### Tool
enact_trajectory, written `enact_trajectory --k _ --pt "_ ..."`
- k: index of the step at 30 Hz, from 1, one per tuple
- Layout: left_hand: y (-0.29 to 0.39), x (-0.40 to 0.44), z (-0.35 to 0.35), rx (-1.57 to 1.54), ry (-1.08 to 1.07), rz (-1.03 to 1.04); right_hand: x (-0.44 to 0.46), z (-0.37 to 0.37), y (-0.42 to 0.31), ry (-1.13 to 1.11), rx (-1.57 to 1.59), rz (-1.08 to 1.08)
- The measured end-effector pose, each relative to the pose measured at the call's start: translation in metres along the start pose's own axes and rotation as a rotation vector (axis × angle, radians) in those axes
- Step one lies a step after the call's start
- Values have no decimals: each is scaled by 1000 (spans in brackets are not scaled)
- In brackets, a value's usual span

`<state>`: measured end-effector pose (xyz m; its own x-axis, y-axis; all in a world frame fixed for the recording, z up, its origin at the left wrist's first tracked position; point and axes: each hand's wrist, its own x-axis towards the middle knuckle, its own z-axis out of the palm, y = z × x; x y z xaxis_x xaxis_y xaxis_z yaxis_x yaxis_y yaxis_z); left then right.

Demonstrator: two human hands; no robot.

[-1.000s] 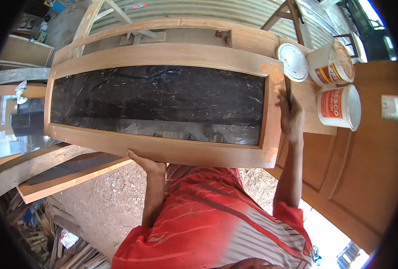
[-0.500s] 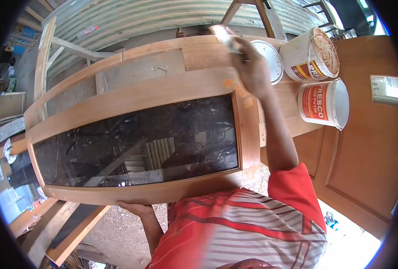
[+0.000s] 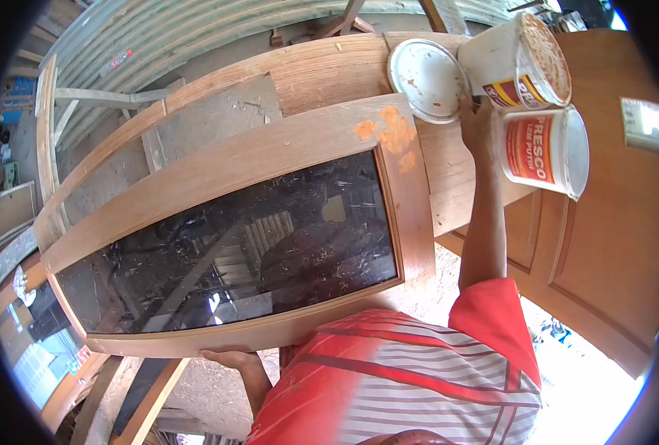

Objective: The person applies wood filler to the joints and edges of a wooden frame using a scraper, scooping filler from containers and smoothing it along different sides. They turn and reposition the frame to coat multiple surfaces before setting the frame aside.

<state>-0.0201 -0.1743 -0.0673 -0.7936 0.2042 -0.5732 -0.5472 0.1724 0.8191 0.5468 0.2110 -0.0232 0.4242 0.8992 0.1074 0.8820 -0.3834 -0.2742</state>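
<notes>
A wooden frame with a dark glass pane (image 3: 270,245) lies tilted across the workbench, with orange filler patches (image 3: 395,137) on its upper right corner. My left hand (image 3: 234,360) grips the frame's near edge from below, its fingertips partly hidden. Beyond the frame's right end, my right hand (image 3: 480,132) is curled at the edge of a round white lid (image 3: 427,81), which carries some brownish specks. Whatever lies inside those fingers is hidden. Just right of that hand stands a white bucket with a red label (image 3: 545,152), and behind it another bucket (image 3: 493,55) holding wood shavings.
The wooden workbench top (image 3: 456,189) runs under the frame. A large brown panelled door (image 3: 604,230) leans on the right. Corrugated metal sheeting (image 3: 218,33) lines the back, and timber pieces (image 3: 114,393) stick out at lower left.
My right hand has moved right and toward me, from over the frame's far corner to beside the lid. The shiny thing it held is out of sight. My left hand stays at the frame's edge.
</notes>
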Motion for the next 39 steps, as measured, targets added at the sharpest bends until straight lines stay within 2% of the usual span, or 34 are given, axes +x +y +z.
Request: enact_trajectory --k 4,7,8,10,12,14,18,21,24,27,30,33,36,39 --pt "7 -10 16 -41 48 -52 15 12 17 31 106 40" --pt "0 -2 6 14 -37 17 16 8 18 -127 456 282" --pt "-5 0 5 -4 -50 3 18 0 19 -262 585 369" --pt "2 -9 11 -27 -68 -16 22 8 19 -265 603 371" --pt "6 -14 17 -95 -88 -37 26 11 15 -167 489 239" --pt "4 -15 20 -124 -88 -49 19 21 3 15 240 -15" --pt "5 -14 12 -97 -128 -8 29 28 -21 93 171 155" --pt "5 -12 11 -76 -144 31 41 24 -31 -40 103 136" --pt "4 -11 11 -48 -137 43 49 23 -24 -114 176 147" --pt "3 -16 18 -75 -150 38 53 19 -28 -117 166 135" --pt "1 -10 14 -77 -166 44 60 35 -24 49 102 29" --pt "0 -6 9 -72 -161 28 51 1 -55 259 141 -203" --pt "5 -17 17 -29 -151 37 52 -49 -91 409 88 -310" --pt "6 -18 13 -24 -178 60 64 -122 -78 423 70 -335"
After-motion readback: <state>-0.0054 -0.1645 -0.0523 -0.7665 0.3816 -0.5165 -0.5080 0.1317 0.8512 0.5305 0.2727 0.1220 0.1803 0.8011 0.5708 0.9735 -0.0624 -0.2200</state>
